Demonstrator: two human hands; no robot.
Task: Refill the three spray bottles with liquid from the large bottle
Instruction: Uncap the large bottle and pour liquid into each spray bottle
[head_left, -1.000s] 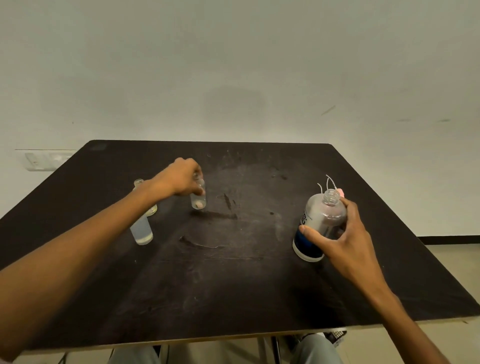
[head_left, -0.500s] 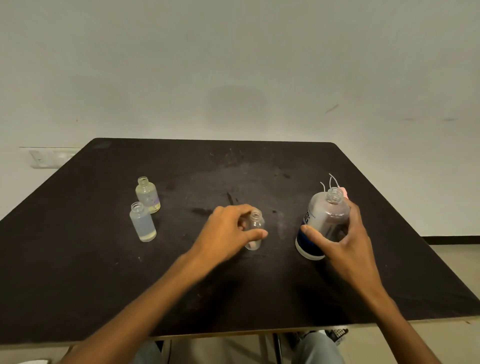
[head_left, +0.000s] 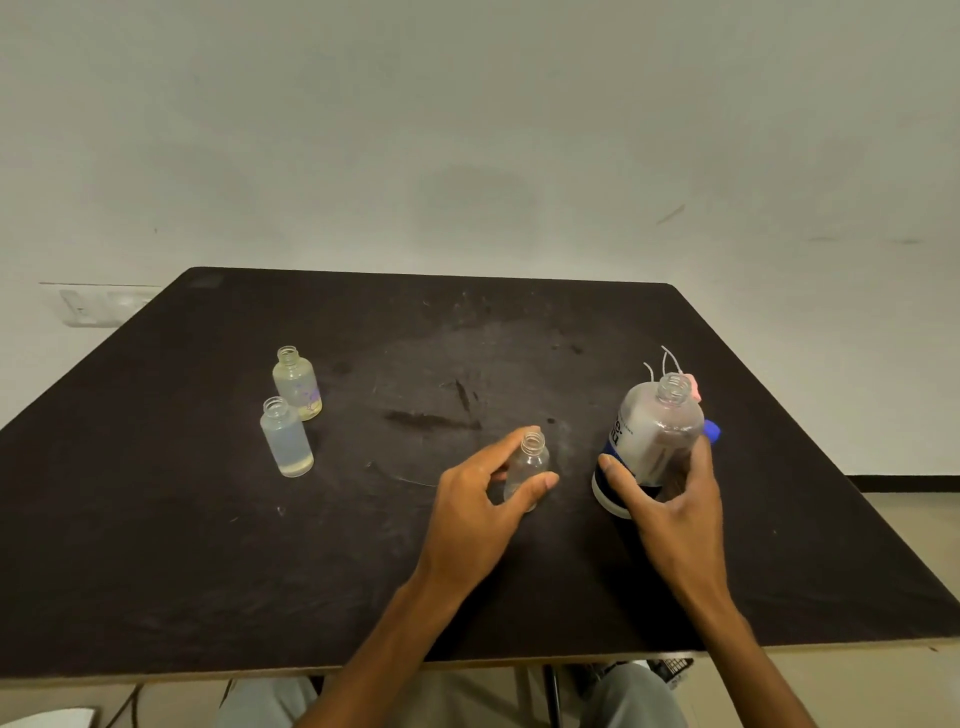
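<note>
My left hand holds a small clear, uncapped spray bottle upright near the middle of the dark table, thumb and fingers around its body. Just to its right, my right hand grips the large uncapped bottle with the white and blue label; it leans slightly. Two more small open bottles stand at the left: one with yellowish liquid behind, one with clear liquid in front.
Behind the large bottle lie spray heads with thin white tubes, a pink one and a blue cap. The table's near edge runs just above my knees. A pale wall stands behind.
My left hand carried the small clear bottle from the left group to beside the large bottle. The right hand stayed gripping the large bottle.
</note>
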